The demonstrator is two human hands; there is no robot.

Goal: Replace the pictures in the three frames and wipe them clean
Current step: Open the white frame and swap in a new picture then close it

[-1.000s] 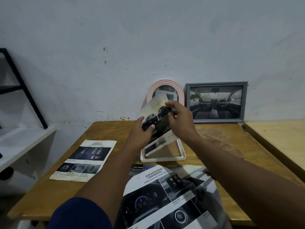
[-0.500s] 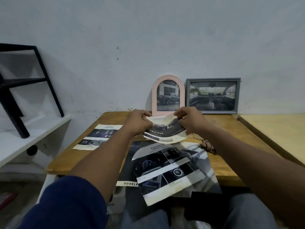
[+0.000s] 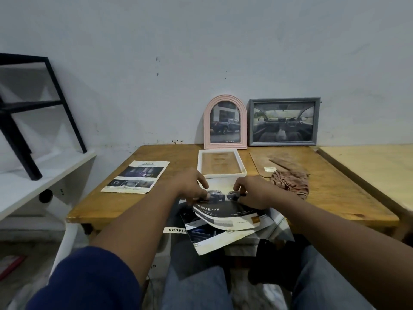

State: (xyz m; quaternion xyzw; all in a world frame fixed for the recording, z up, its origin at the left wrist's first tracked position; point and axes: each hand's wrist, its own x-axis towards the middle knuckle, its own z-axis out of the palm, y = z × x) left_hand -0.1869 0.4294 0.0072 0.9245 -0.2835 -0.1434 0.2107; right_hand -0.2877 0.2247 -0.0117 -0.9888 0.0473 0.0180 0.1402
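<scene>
Left hand: your left hand [image 3: 191, 186] pinches the far edge of the cut-out car picture [image 3: 225, 211] on its left side, fingers curled down onto the paper.
Right hand: your right hand [image 3: 257, 193] pinches the same edge on the right side; the two hands sit close together.
Car picture: it has a rounded outline and reads "DOUBLE CAB". You hold it over the near edge of the tabletop [image 3: 111, 206], bowed, with its lower part drooping past the edge.
Brochure pages: loose pages [image 3: 220, 239] lie under the picture and hang off the tabletop edge above your lap.
White frame: the white frame [image 3: 223, 175] lies flat just beyond your hands, wood showing through its window.
Pink arched frame: the pink arched frame [image 3: 225, 121] stands against the wall with a pickup photo in it.
Grey frame: the grey frame [image 3: 283, 121] stands just right of the pink one, showing a car interior.
Cloth: a crumpled reddish cloth [image 3: 290, 181] lies right of your right hand.
Safety leaflet: a safety leaflet [image 3: 136, 177] lies flat to the left, well apart from the frames.
</scene>
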